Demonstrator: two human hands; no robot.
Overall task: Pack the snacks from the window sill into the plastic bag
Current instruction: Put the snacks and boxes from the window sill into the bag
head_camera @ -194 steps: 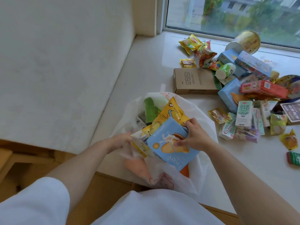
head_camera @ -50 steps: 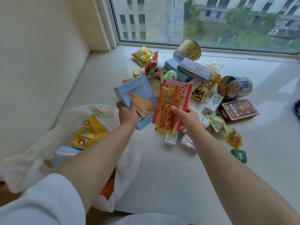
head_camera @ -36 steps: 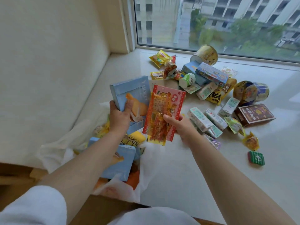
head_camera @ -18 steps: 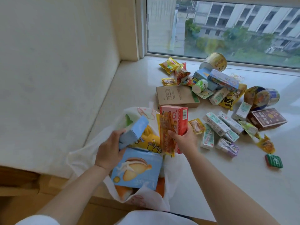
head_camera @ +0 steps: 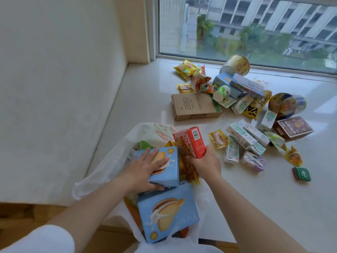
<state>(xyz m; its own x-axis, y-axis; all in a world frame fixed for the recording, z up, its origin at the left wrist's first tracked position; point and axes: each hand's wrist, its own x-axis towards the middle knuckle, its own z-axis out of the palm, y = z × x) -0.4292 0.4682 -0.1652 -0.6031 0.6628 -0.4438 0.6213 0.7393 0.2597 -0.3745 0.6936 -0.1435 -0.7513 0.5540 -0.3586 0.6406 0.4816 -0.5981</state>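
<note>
Bag (head_camera: 102,172) open at sill (head_camera: 255,198) edge, part filled. Left grip (head_camera: 144,168) clasps blue box (head_camera: 169,170), fingers across face. Box was edge-on above bag, now flat in bag mouth. Second blue box (head_camera: 167,212) in bag, nearer. Right grip (head_camera: 206,165) curled round red box (head_camera: 191,141), now lower over bag. Both nearly packed. Beyond bag, on sill: one brown box (head_camera: 195,106), yellow tub (head_camera: 235,65), dark tub (head_camera: 286,105), many small packs.

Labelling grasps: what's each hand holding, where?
Left hand holds the upper blue box across its front face; right hand grips the red box by its lower end.
</note>
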